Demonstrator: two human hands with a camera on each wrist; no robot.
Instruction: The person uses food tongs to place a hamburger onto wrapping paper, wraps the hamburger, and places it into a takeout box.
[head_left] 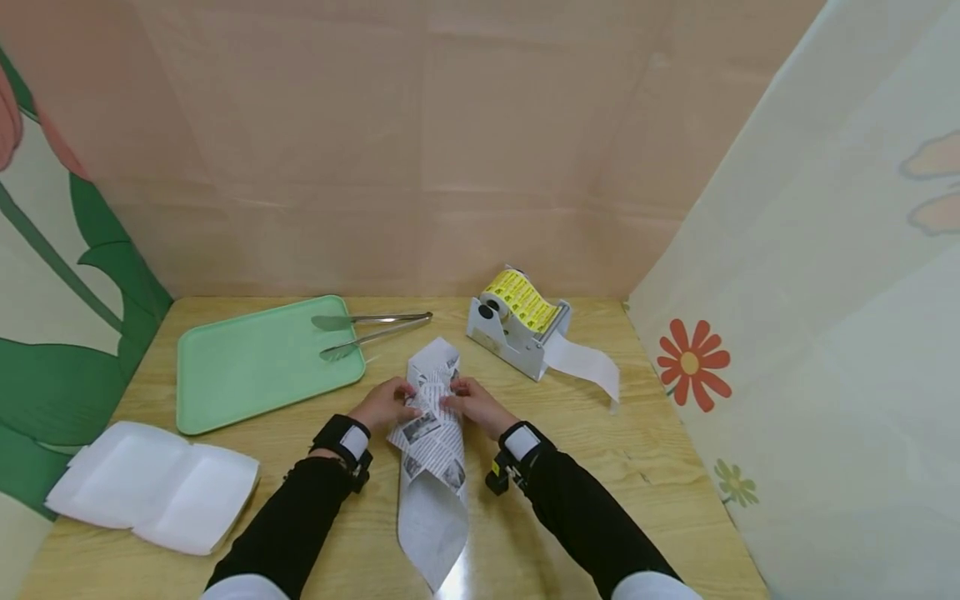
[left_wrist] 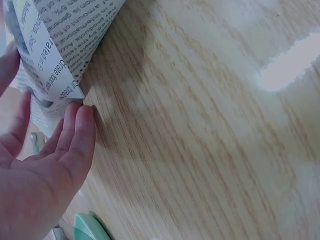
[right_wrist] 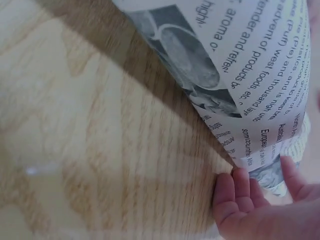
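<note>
A long wrap of newsprint-patterned paper (head_left: 431, 446) lies on the table, folded over on itself, with a plain pale pointed end toward me. My left hand (head_left: 386, 404) holds its left side, thumb over the top and fingers at the lower edge. On the opposite side my right hand (head_left: 480, 406) grips the paper the same way. In the right wrist view, the fingertips (right_wrist: 241, 182) sit under the edge of the printed paper (right_wrist: 240, 75). What the paper encloses is hidden.
Left of the wrap are a green tray (head_left: 255, 362) with metal tongs (head_left: 382, 318) across its right edge, and an open white foam box (head_left: 161, 483). Back right stands a dispenser (head_left: 517, 329) with a yellow label roll (head_left: 522, 297) and a trailing white strip (head_left: 585, 364). Hanging sheets border the table.
</note>
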